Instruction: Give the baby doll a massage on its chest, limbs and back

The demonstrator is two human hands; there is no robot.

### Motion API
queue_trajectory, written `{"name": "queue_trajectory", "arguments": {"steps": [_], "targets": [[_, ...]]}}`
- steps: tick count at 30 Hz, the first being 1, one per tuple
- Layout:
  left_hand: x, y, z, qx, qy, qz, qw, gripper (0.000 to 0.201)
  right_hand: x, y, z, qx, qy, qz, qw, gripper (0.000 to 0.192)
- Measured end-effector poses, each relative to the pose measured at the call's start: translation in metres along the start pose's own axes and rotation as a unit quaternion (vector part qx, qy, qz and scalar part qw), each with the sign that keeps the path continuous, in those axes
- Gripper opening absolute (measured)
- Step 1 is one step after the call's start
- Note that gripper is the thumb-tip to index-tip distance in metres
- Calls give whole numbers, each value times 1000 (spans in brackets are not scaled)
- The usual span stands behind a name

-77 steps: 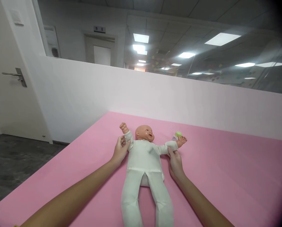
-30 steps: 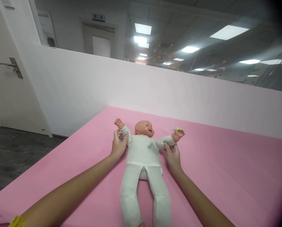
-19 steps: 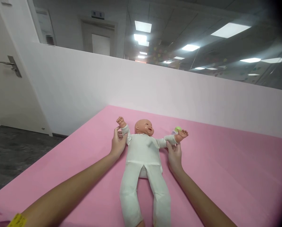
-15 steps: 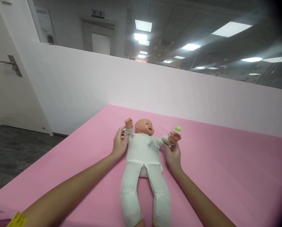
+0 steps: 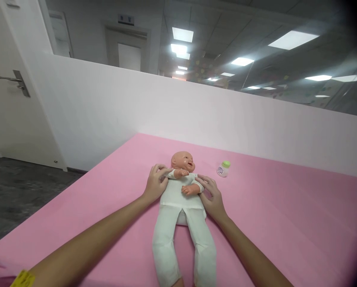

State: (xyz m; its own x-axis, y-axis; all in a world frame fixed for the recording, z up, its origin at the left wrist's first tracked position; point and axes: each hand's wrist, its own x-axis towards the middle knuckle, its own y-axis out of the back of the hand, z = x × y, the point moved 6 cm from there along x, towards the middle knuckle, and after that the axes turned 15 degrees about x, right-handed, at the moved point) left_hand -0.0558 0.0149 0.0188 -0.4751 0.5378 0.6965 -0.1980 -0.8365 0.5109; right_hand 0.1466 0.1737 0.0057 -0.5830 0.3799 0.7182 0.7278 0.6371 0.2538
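A baby doll [image 5: 183, 199] in a white top and trousers lies on its back, its head turned to the right of the view. Both its arms are folded over its chest. From the left side, my left hand [image 5: 156, 185] holds one of the doll's arms at the sleeve, with thumb and fingers around it. My right hand [image 5: 213, 199] grips the other sleeved arm from the right, fingers on top and thumb underneath. A small clear bottle with a green cap [image 5: 223, 169] stands beyond my right hand.
The doll rests on a pink-covered table [image 5: 274, 223]. A white low wall [image 5: 196, 109] runs along the far edge. On the left are a door [image 5: 14, 103] with a metal handle and a dark floor [image 5: 15, 199].
The doll's two arms have moved from raised and spread out at its sides to folded inward over its chest. Both my hands moved with them, and the bottle now shows fully.
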Motion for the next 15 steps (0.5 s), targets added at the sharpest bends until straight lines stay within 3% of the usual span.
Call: {"name": "queue_trajectory", "arguments": {"steps": [8,11,15], "targets": [[0,1,4,-7,-27,-11,1000,44,0,0,-4,7,2,-7,1000,47],[1,3,4,-32,-5,-20,999,37,0,4,4,42,-60,33,997,37],[2,4,-3,-67,71,-25,995,32,-2,11,19,148,-135,118,972,40]]}}
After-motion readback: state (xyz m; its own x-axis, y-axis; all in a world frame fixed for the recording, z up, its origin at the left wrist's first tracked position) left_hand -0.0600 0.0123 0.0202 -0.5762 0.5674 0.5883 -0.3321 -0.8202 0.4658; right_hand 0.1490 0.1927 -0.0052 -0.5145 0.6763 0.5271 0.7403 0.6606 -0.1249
